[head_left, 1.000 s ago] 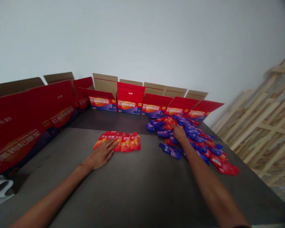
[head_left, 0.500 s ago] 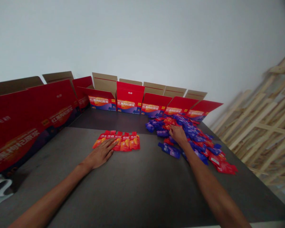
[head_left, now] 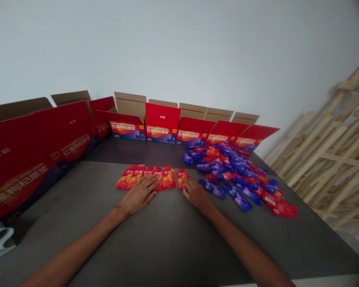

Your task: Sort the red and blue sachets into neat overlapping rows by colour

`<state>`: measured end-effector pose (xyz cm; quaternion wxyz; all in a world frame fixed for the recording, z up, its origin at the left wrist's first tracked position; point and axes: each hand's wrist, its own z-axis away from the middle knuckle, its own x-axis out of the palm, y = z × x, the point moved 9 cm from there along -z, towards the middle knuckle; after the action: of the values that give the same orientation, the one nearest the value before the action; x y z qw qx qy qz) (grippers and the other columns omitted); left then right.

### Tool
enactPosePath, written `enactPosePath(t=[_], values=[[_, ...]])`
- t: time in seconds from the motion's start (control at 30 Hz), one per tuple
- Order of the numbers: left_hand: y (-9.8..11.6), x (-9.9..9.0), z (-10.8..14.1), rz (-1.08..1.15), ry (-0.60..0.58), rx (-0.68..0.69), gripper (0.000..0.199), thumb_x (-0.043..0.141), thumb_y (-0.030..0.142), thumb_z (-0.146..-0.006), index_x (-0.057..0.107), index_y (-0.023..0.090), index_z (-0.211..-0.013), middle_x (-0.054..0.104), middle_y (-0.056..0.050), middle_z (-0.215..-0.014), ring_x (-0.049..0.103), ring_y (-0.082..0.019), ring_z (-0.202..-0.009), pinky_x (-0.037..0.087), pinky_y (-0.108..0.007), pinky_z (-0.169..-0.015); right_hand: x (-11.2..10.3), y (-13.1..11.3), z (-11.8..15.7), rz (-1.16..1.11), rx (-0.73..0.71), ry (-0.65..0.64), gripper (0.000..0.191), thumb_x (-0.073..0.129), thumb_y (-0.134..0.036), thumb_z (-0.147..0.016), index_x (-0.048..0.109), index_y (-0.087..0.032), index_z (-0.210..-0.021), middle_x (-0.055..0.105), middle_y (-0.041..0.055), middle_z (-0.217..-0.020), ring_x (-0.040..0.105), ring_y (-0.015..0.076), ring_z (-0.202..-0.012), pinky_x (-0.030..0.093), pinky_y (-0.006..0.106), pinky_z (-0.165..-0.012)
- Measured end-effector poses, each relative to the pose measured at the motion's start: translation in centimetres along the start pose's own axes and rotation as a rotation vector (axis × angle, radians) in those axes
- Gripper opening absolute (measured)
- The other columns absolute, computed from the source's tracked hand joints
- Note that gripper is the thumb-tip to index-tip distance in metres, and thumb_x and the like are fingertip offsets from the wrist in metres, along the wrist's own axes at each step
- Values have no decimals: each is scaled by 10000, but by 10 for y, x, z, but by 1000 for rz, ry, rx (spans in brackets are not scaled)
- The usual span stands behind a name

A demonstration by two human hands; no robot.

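Observation:
On the grey table, several red drink pouches (head_left: pixel 168 179) lie overlapped in a row, printed sides up. My left hand (head_left: pixel 140 194) rests flat over the lower part of this row, its fingers stretched out. Just right of the row, my right hand (head_left: pixel 196 194) has its fingers closed on the lower end of a single red pouch (head_left: pixel 182 174). A small gap separates that pouch from the row. Two purple-blue pouches (head_left: pixel 213 189) lie apart, to the right of my right hand. Beyond them is a heap of mixed red and purple-blue pouches (head_left: pixel 236 163).
Open red cartons (head_left: pixel 163 123) stand in a line along the back of the table (head_left: pixel 167 239). Larger-looking red cartons (head_left: pixel 32 155) run down the left side. A white curled item (head_left: pixel 2 239) sits at the left edge. Wooden slatted frames (head_left: pixel 332 163) lean at the right.
My right hand has come from the heap leftward and nearer, bringing a red pouch beside the row. My left hand has slid a little to the right along the row.

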<state>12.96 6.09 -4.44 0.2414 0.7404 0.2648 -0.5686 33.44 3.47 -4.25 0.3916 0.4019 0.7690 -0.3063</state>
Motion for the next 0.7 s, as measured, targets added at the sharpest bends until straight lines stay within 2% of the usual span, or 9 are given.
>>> enactPosePath(t=[0.1, 0.2, 0.4, 0.7], values=[[0, 7, -8, 14, -12, -18, 483, 378, 393, -1066, 525, 227, -1496, 539, -86, -1535, 462, -266, -1449, 310, -491, -1233, 4, -10, -5, -41, -24, -6, 260, 538, -56, -902, 665, -191, -1083, 713, 123, -1170, 657, 247, -1155, 543, 426, -1037], [-2, 8, -10, 32, 8, -32, 461, 383, 378, -1062, 577, 231, -1454, 558, -93, -1518, 494, -274, -1424, 348, -490, -1212, 3, -7, -9, -71, -11, 4, 233, 548, -59, -913, 663, -188, -1069, 714, 122, -1158, 660, 249, -1139, 550, 427, -1027], [-8, 8, -9, 81, 40, -51, 460, 390, 365, -1053, 588, 225, -1444, 554, -104, -1520, 485, -274, -1430, 388, -488, -1197, 8, 1, -14, -127, 5, 9, 175, 601, -102, -934, 667, -188, -1071, 719, 121, -1163, 652, 256, -1162, 537, 445, -1042], [-8, 9, -9, 95, 33, -51, 472, 388, 344, -1043, 575, 209, -1454, 539, -114, -1530, 468, -280, -1444, 380, -505, -1206, 11, -2, -15, -181, -37, -31, 220, 627, -109, -930, 677, -195, -1126, 722, 116, -1199, 656, 243, -1175, 508, 447, -1073]])
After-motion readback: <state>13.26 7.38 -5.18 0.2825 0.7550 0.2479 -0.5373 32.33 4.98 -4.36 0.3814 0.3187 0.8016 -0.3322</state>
